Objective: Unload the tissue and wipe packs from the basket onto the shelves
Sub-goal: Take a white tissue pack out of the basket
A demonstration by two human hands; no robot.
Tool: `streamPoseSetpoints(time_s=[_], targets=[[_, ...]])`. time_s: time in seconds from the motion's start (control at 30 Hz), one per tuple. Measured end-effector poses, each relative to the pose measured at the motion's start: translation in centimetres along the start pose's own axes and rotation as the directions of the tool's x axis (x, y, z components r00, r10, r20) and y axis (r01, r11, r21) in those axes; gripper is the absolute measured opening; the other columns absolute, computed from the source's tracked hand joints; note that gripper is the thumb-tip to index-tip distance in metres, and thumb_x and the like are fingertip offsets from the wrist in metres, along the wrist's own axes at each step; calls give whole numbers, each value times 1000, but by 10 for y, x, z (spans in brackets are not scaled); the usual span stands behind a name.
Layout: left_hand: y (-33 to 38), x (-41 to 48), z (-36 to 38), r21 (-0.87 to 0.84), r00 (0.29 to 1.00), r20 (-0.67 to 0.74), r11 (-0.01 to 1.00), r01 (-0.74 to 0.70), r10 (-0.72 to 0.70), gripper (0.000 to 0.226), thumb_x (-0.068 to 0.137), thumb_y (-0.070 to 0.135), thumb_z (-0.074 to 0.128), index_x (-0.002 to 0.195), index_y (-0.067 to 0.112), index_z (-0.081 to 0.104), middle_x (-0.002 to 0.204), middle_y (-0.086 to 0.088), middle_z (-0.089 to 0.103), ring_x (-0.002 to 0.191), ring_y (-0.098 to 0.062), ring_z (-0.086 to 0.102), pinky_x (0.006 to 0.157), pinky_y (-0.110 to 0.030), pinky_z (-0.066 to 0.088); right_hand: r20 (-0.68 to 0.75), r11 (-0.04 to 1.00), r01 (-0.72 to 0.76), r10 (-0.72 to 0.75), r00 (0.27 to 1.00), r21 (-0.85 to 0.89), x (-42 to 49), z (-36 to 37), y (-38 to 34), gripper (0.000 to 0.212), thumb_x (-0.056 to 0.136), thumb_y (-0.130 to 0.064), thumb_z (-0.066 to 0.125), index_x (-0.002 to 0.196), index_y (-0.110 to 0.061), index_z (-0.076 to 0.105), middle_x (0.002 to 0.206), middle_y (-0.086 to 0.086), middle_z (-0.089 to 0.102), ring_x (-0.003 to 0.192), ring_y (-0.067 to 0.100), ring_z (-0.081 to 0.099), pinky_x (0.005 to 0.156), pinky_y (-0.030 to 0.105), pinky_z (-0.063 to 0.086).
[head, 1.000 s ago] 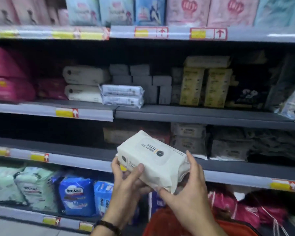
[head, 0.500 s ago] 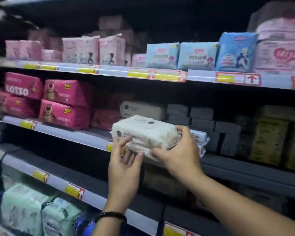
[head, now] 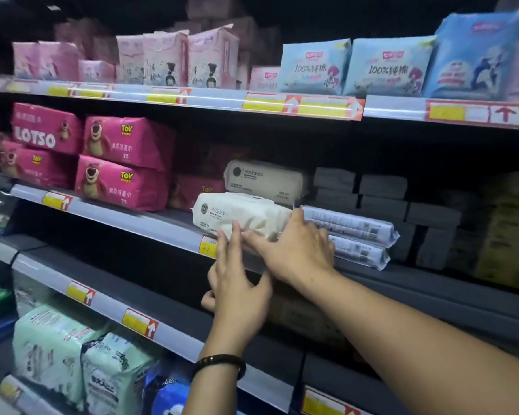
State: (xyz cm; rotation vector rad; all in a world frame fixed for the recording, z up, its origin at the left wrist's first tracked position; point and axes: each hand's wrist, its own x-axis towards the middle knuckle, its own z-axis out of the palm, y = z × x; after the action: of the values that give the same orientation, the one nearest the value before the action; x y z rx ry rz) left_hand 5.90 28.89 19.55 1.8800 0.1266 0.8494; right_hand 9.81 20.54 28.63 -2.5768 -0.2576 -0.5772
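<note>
Both hands are pressing a white wipe pack (head: 240,215) at the shelf (head: 150,223) edge. Right hand (head: 294,250) is gripping its end; left hand (head: 237,283) is touching its front with straight fingertips (head: 235,232), fingers uncurled.

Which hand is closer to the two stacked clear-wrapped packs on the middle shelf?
Right. The right hand lies against the clear-wrapped packs; the left hand is lower, under the white wipe pack.

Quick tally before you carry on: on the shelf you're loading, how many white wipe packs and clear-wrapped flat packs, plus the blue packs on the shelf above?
White wipe packs: 2, the front pack in the right hand, another behind it
Clear-wrapped flat packs: 2, stacked
Blue packs: 3
Total: 7
</note>
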Motion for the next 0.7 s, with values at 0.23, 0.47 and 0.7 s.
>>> streamPoseSetpoints(time_s=[0.23, 0.47, 0.7], targets=[[15, -24, -5, 10, 999, -8, 999, -43, 44, 103, 93, 33, 76, 168, 26, 7, 173, 4, 14, 154, -7, 24, 127, -40, 24, 41, 971, 212, -209, 977, -106, -55, -51, 60, 66, 87, -67, 63, 138, -27, 51, 139, 2, 45, 134, 28, 49, 113, 44, 42], [48, -138, 37, 212, 830, 550, 946, -245, 91, 37, 88, 44, 67, 122, 39, 54, 121, 12, 54, 113, -13, 61, 98, -33, 51, 274, 965, 252, -223, 935, -75, -161, -111, 181, 26, 90, -54, 66, 101, -31, 63, 99, -13, 61, 99, 11, 59, 88, 31, 49], [33, -294, 119, 166, 271, 960, 926, -340, -72, 34, 86, 36, 83, 115, 23, 69, 98, 8, 66, 89, -5, 61, 66, -10, 39, 623, 993, -72, 113, 774, -91, -293, -105, 348, 27, 88, -49, 78, 97, -24, 71, 87, -8, 74, 82, 11, 70, 79, 34, 55]])
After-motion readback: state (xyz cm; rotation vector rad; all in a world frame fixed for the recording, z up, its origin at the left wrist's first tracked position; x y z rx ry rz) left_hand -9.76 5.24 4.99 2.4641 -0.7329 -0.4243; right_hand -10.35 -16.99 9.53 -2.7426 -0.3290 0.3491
